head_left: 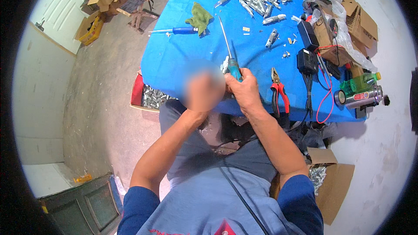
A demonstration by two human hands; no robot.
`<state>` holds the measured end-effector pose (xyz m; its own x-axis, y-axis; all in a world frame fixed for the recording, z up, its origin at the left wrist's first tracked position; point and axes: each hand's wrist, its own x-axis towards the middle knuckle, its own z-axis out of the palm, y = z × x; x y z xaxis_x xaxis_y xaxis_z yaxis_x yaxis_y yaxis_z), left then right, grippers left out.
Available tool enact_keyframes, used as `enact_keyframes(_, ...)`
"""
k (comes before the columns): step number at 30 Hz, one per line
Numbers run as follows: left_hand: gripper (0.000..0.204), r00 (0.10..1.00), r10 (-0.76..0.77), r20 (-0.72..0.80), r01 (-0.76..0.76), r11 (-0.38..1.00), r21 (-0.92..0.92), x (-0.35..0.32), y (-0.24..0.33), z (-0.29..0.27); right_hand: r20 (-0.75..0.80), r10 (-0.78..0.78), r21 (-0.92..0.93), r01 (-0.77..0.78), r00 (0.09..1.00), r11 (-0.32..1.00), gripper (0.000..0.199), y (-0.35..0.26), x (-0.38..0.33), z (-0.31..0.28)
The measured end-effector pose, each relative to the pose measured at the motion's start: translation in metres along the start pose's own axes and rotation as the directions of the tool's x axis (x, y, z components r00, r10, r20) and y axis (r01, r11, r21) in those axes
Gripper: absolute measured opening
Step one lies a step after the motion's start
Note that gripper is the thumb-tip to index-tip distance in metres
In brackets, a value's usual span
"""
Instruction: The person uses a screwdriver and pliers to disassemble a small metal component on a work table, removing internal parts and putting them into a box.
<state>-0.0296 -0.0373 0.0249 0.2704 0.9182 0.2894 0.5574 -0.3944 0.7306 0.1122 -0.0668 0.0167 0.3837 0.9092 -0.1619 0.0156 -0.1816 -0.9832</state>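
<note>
My right hand [244,89], at the near edge of the blue-covered table, is closed round the teal handle of a screwdriver [234,67]. Its long thin shaft points away from me and slightly left. Just left of it is my left hand [203,91], blurred over so that its fingers do not show. A small whitish metal part [224,65] pokes up between the two hands; which of them holds it, I cannot tell. Red-handled pliers [279,93] lie open-handled to the right of my right hand.
Loose metal parts [259,4] cover the table's far side. A blue-handled screwdriver [185,31] and green cloths [199,17] lie left. Black adapters [307,61], cables, a green bottle [360,83] and a steel flask [363,98] crowd the right. A box of metal parts [152,96] stands below left.
</note>
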Motion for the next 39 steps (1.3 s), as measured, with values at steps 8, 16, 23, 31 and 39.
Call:
enact_keyframes(8,0.028,0.979,0.175,-0.106,-0.169,0.984,0.058,-0.016,0.014,0.0,0.002,0.022,0.152,-0.022,1.0,0.988,0.034,0.0,-0.005,0.012)
enact_keyframes(16,0.033,0.976,0.207,0.063,-0.196,0.968,-0.156,-0.013,0.024,-0.017,0.273,0.098,0.438,-0.214,0.957,0.873,0.026,-0.018,0.014,-0.019)
enact_keyframes(23,0.026,0.997,0.07,0.009,-0.07,0.996,-0.053,0.018,-0.014,-0.033,0.594,0.171,0.263,-0.391,0.786,0.882,0.029,-0.033,0.056,-0.061)
enact_keyframes(31,0.029,0.934,0.333,0.127,-0.348,0.928,0.131,0.057,-0.017,-0.026,0.751,0.213,-0.065,-0.25,0.626,0.966,0.042,-0.05,0.093,-0.063)
enact_keyframes(39,0.025,0.889,0.386,0.245,-0.401,0.916,0.013,0.057,-0.029,0.004,0.701,0.195,-0.236,-0.035,0.686,0.971,0.042,-0.048,0.114,-0.049)
